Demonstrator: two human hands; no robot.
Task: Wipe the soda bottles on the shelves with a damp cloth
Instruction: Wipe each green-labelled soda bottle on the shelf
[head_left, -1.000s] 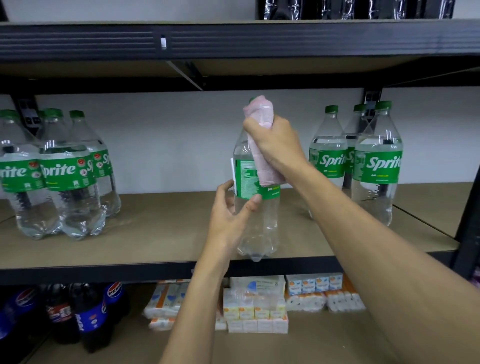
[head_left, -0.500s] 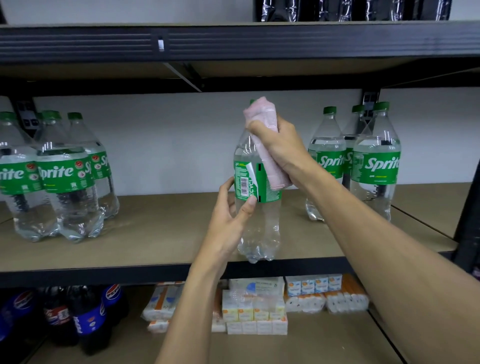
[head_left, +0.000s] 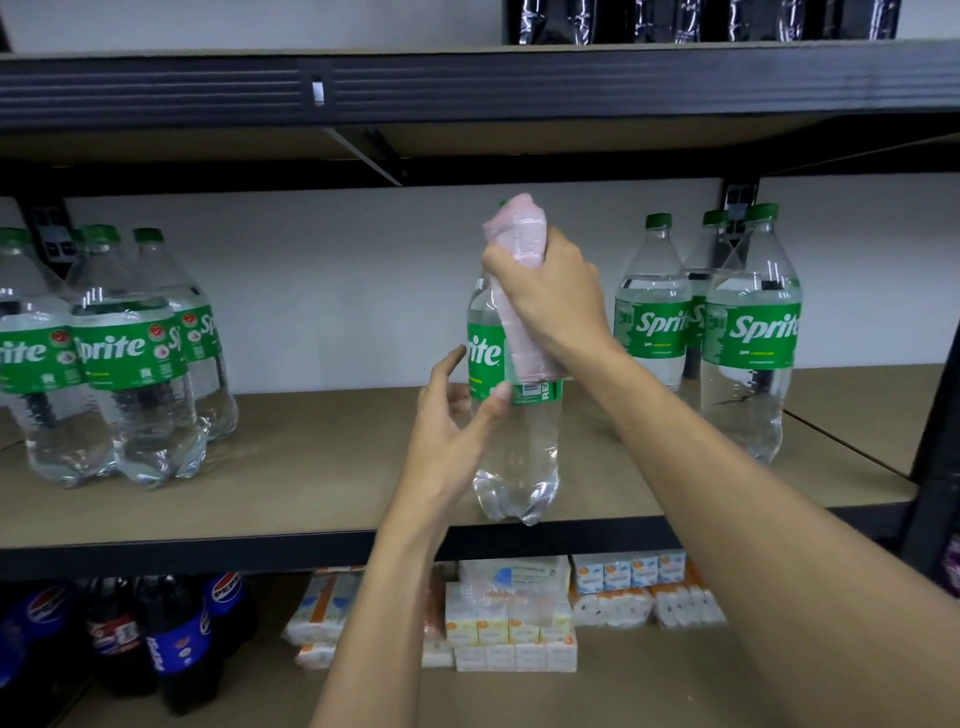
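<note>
1. In the centre of the frame, a person is working on one clear soda bottle (head_left: 514, 431) with a green label, at the front edge of the middle shelf (head_left: 311, 493). Whether its base is resting there is unclear.
2. The task is looking partly done at best: the wiping is covering this bottle's neck and shoulder. More bottles are waiting at the left (head_left: 130, 364) and at the right (head_left: 748, 338), and nothing is showing whether they are already wiped.
3. The right hand (head_left: 550, 296) is gripping a pink cloth (head_left: 519, 239), fingers curled round it, over the bottle's cap and neck.
4. The left hand (head_left: 457, 421) is lying loosely spread, its thumb tip touching the label, not clamping anything.
</note>
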